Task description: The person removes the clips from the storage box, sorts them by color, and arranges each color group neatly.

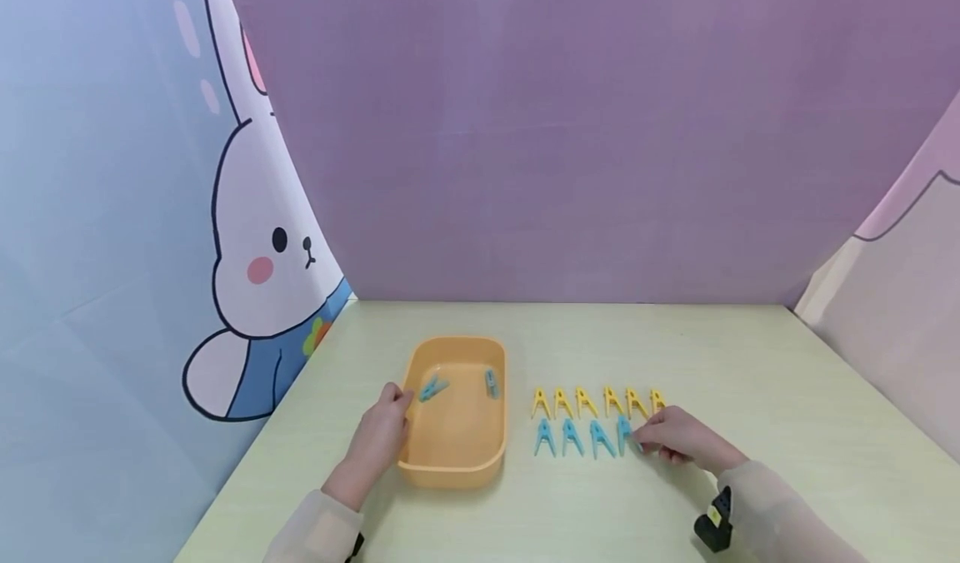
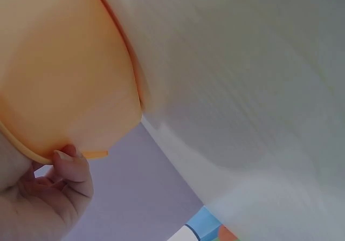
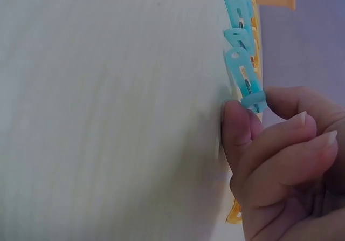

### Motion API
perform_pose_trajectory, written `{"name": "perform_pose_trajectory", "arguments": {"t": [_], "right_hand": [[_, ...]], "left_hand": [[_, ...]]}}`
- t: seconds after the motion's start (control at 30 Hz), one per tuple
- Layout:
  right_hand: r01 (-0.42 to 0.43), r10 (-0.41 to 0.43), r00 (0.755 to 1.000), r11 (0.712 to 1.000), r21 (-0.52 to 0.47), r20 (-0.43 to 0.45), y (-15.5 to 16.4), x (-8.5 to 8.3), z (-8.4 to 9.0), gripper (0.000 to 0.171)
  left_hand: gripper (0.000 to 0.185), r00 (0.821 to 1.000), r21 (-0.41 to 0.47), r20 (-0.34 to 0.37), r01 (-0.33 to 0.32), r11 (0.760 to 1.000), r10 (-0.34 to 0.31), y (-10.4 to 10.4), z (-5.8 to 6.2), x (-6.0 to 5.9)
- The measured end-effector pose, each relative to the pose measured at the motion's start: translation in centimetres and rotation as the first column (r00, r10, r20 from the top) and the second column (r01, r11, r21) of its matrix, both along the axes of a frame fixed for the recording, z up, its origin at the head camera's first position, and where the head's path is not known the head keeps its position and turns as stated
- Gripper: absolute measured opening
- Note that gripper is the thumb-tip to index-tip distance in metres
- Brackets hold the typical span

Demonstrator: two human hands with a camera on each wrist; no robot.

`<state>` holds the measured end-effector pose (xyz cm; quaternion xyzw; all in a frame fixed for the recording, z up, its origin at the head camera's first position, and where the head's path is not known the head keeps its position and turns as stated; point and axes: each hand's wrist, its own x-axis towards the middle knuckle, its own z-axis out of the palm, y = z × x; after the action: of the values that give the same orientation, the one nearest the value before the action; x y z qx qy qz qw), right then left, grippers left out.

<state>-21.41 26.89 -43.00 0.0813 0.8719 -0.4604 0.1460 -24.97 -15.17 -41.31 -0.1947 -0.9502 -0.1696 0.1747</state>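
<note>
My left hand (image 1: pixel 378 430) grips the left rim of an orange-yellow plastic basin (image 1: pixel 453 460); in the left wrist view, the fingers curl over the rim of the basin (image 2: pixel 70 106). Inside the basin lie two blue clothespins, one near the left wall (image 1: pixel 432 388) and one by the right wall (image 1: pixel 492 384). To the right of the basin, several blue clothespins (image 1: pixel 572 438) stand in a row. At that row's right end, my right hand (image 1: pixel 678 435) pinches a blue clothespin (image 3: pixel 253 98) between thumb and finger, close to the neighbouring one (image 3: pixel 240 66).
Behind the blue row runs a row of several yellow clothespins (image 1: pixel 585 401); its right end is partly hidden by the right hand. The pale table (image 1: pixel 600 513) meets a purple backdrop (image 1: pixel 585 146) at the back. A printed rabbit cloth (image 1: pixel 277 213) hangs at the left.
</note>
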Motion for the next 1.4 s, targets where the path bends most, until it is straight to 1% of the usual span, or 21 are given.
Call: {"name": "perform_pose_trajectory", "arguments": {"t": [0.13,0.37,0.6,0.73,0.87,0.97,1.07,1.3,1.4], "right_hand": [[0.000,0.000,1.000,1.000,0.022,0.006,-0.1,-0.1,0.1,0.022],[-0.015,0.014,1.000,0.997,0.082,0.011,-0.3,-0.3,0.2,0.021],[-0.035,0.035,0.999,0.994,0.100,0.009,-0.2,-0.4,0.5,0.018],[-0.057,0.059,0.998,0.995,0.080,-0.021,-0.1,-0.6,1.2,0.017],[-0.091,0.094,0.994,0.994,0.056,-0.058,-0.1,-1.0,2.2,0.017],[-0.110,0.114,0.990,0.992,0.058,-0.079,-0.3,-1.3,3.0,0.019],[-0.103,0.108,0.990,0.993,0.060,-0.089,-0.9,-1.8,3.7,0.021],[-0.156,0.165,0.979,0.984,0.080,-0.123,-2.9,-3.3,5.4,0.021],[-0.164,0.174,0.977,0.983,0.086,-0.123,-3.8,-3.9,6.1,0.022]], "left_hand": [[0.038,1.000,-0.002,0.011,0.000,1.000,0.000,0.0,-0.1,-0.1],[0.038,1.000,-0.008,0.007,0.001,1.000,0.000,0.0,0.0,0.0],[0.037,1.000,-0.010,0.012,-0.010,1.000,0.010,-0.1,0.0,0.0],[0.037,1.000,-0.010,0.008,-0.008,1.000,0.008,-0.1,-0.1,0.0],[0.037,1.000,-0.010,-0.012,0.007,1.000,-0.007,-0.1,-0.1,0.0],[0.037,1.000,-0.010,-0.016,0.013,1.000,-0.014,0.0,-0.1,0.0],[0.037,1.000,-0.011,-0.016,0.010,1.000,-0.010,0.1,-0.1,-0.1],[0.036,0.999,-0.005,-0.035,0.007,1.000,-0.008,0.0,0.0,0.0],[0.036,0.999,-0.006,-0.046,0.006,1.000,-0.007,0.0,-0.1,0.0]]}}
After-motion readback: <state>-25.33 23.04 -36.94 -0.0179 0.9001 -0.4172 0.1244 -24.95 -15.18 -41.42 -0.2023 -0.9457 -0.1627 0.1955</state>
